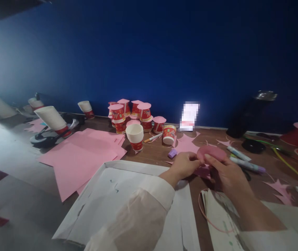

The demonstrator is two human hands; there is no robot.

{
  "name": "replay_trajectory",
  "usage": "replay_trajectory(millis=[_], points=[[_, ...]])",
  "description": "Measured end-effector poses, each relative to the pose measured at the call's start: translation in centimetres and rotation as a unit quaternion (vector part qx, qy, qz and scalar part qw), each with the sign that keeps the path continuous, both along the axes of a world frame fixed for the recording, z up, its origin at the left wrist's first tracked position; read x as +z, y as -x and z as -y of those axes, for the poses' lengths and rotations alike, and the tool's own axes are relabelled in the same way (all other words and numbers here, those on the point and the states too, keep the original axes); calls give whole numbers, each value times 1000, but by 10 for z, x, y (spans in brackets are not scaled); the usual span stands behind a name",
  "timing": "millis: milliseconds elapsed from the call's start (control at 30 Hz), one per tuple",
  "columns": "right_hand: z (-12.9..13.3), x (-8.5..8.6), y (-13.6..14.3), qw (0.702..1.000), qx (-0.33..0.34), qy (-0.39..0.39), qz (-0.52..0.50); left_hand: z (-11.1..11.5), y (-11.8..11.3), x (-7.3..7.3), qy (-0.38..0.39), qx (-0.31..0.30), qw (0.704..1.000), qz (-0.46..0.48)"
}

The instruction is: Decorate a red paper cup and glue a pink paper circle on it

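Note:
A round pink paper disc (212, 152) is pinched between my two hands above the right side of the table. My left hand (185, 166) grips its near left edge with closed fingers. My right hand (229, 174) has its thumb on top of the disc and its other fingers mostly hidden below. Under my hands lies more pink paper; whether anything sits beneath the disc is hidden. Just left of my left hand is a small purple cap (172, 153). To the right are a white tube (239, 153) and a glue stick with a purple end (248, 165).
Several red paper cups (117, 113) topped with pink discs stand by the blue wall, near a stack of white-rimmed cups (134, 134). Pink sheets (83, 160) lie left, behind a white board (128, 188). A lit phone (189, 116) leans back; a dark bottle (245, 115) stands right.

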State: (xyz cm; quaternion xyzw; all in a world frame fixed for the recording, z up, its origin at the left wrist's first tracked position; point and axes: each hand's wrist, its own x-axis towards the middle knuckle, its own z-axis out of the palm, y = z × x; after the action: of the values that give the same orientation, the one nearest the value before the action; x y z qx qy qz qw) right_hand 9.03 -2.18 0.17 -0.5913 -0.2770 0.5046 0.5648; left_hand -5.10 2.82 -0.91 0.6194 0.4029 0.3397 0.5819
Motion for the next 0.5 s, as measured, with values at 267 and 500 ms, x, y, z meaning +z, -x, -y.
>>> replay_trajectory(millis=[267, 500], points=[[1, 1, -2, 999, -19, 20, 24, 3, 0, 5, 31, 10, 999, 14], [1, 2, -1, 989, 97, 38, -104, 3, -2, 10, 117, 37, 989, 86]])
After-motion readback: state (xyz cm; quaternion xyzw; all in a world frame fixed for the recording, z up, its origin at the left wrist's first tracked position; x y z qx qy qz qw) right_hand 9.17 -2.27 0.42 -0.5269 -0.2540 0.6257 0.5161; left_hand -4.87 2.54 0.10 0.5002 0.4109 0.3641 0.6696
